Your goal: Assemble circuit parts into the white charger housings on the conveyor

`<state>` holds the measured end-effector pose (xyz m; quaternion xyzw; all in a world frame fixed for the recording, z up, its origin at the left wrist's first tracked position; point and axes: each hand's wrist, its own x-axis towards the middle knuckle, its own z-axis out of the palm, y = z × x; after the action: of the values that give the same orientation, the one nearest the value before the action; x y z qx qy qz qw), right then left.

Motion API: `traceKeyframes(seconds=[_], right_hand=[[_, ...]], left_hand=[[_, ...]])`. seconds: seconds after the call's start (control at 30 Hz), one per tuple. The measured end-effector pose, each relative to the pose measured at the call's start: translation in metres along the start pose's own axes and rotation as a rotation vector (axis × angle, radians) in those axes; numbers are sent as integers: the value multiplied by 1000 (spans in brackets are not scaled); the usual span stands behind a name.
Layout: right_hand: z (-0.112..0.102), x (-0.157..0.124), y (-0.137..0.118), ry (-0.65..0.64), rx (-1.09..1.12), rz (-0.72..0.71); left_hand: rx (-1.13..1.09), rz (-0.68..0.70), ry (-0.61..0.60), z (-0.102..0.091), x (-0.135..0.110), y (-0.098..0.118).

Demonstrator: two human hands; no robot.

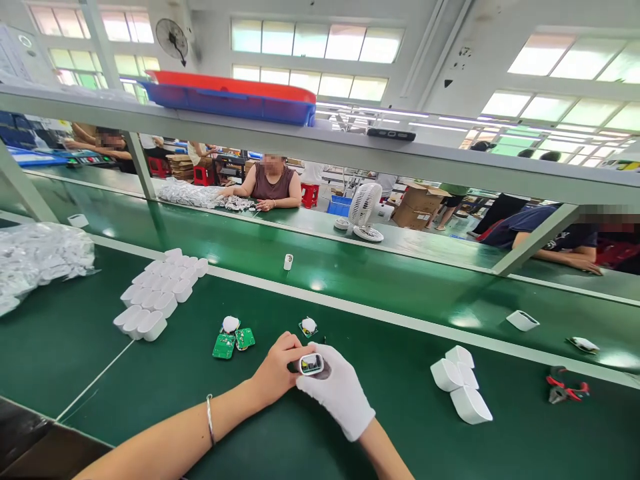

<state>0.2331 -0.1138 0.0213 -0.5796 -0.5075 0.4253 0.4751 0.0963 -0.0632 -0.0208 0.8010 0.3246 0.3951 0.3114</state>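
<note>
My bare left hand (274,373) and my white-gloved right hand (340,393) meet over the green table, both closed on a small white charger housing (311,364) whose open end shows a circuit board inside. Just beyond my hands lie two green circuit boards (233,343), each with a white cap, and a third small board with a white cap (308,326). A bracelet sits on my left wrist.
Rows of white housings (159,293) lie at left, three more housings (460,387) at right, red-handled pliers (567,389) far right. A bag of white parts (35,260) is at far left. Beyond is a green conveyor (350,273) and seated workers (273,187).
</note>
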Motion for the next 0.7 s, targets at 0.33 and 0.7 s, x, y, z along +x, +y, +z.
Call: traceKeyframes(seconds=[0.33, 0.7], right_hand=[[-45, 142, -3, 416, -676, -45], [-105, 149, -2, 496, -879, 133]], left_hand=[[-61, -325, 122, 5, 3, -14], [-28, -263, 82, 5, 3, -19]])
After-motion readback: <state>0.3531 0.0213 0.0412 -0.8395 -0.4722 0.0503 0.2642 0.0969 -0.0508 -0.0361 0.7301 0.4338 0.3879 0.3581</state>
